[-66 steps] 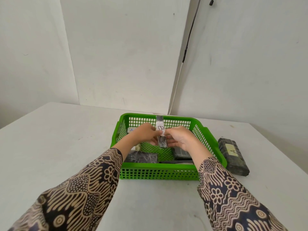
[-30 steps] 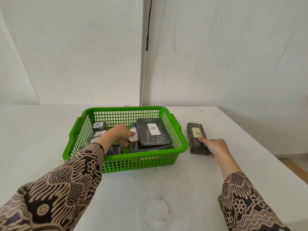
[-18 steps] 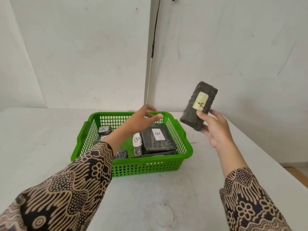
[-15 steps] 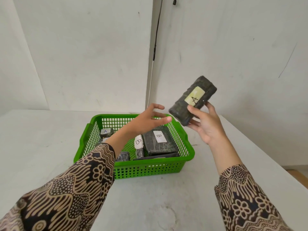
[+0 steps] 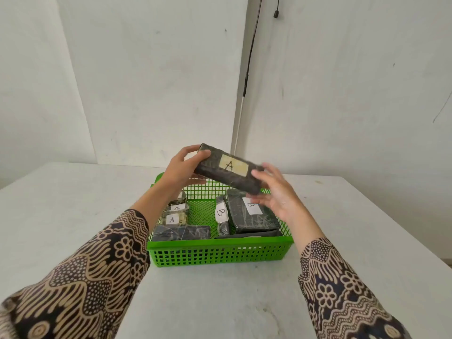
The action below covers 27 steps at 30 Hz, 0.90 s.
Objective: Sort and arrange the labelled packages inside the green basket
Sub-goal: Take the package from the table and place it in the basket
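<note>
A long dark package labelled A [image 5: 228, 170] hangs in the air above the back of the green basket [image 5: 220, 252]. My left hand [image 5: 182, 166] grips its left end and my right hand [image 5: 275, 194] holds its right end from below. Inside the basket a large package labelled B [image 5: 252, 211] lies at the right, with a narrow B package [image 5: 222, 215] beside it. At the left lie a small A package [image 5: 175, 218], another small labelled one [image 5: 177, 207] behind it, and a dark package [image 5: 181, 233] with no visible label along the front wall.
The basket stands in the middle of a white table [image 5: 73, 216], which ends at the right [image 5: 391, 228]. White walls meet in a corner behind, where a black cable [image 5: 249, 69] hangs down.
My right hand lifted the A package from the table right of the basket and carried it over the basket. My left hand left the basket and took hold of the package's other end.
</note>
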Tool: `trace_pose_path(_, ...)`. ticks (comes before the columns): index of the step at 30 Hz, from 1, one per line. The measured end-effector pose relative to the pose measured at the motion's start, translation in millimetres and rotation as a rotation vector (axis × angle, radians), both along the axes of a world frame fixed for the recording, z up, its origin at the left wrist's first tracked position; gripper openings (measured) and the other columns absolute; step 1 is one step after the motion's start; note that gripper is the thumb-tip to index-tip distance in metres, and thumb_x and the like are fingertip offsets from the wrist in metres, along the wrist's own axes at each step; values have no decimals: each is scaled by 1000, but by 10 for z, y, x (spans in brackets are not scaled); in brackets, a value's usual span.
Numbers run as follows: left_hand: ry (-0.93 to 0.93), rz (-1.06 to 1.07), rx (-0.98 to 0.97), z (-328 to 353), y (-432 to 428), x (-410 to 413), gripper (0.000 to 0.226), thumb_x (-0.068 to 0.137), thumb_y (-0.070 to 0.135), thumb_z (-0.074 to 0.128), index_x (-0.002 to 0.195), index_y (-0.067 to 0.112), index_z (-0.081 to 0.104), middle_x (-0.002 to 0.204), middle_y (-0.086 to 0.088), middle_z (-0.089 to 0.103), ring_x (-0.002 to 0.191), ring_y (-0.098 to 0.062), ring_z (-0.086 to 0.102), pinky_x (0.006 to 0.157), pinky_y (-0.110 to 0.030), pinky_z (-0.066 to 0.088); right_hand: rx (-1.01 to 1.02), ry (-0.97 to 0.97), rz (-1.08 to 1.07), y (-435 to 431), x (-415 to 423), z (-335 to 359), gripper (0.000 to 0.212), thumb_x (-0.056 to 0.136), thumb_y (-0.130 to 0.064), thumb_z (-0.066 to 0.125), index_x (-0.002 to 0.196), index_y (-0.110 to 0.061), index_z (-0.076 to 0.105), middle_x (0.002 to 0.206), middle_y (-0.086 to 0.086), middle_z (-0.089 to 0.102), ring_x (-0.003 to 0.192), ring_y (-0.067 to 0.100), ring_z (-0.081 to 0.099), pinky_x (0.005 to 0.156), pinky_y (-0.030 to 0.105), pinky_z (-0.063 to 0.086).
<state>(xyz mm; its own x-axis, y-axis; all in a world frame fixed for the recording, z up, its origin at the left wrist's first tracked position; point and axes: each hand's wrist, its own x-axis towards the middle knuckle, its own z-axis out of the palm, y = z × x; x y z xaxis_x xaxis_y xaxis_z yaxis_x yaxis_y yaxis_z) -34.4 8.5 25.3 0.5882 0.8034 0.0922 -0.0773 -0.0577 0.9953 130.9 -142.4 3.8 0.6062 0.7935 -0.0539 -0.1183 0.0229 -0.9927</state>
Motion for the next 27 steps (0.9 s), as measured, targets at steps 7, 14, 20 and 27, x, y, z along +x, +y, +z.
trace_pose_path(7,261,4,-189,-206,107,20,52,78,24,72,117,-5,54,119,-15,59,102,-26,61,85,-35,55,-352,-157,211,178,-309,-222,45,79,-49,67,102,-11,63,79,11,76,60,18,69,48,23,47)
trace_pose_path(14,501,-44,-209,-419,23,86,29,83,21,68,102,1,58,110,-18,62,86,-25,62,54,-28,51,-547,-368,144,340,-467,-301,82,76,-66,58,127,-2,51,64,4,75,44,9,62,34,17,35)
trace_pose_path(20,590,42,-22,-543,37,95,43,86,32,63,99,-10,64,87,-18,70,74,-26,69,61,-37,60,-551,-545,181,401,-529,-378,71,70,-60,64,132,-35,42,63,-6,73,43,6,61,34,19,35)
trace_pose_path(27,736,67,164,-570,14,134,25,84,23,64,79,-1,56,54,-4,46,54,-18,51,66,-37,59,-526,-633,191,476,-510,-420,83,67,-46,80,138,-21,46,54,-1,68,35,6,55,32,18,39)
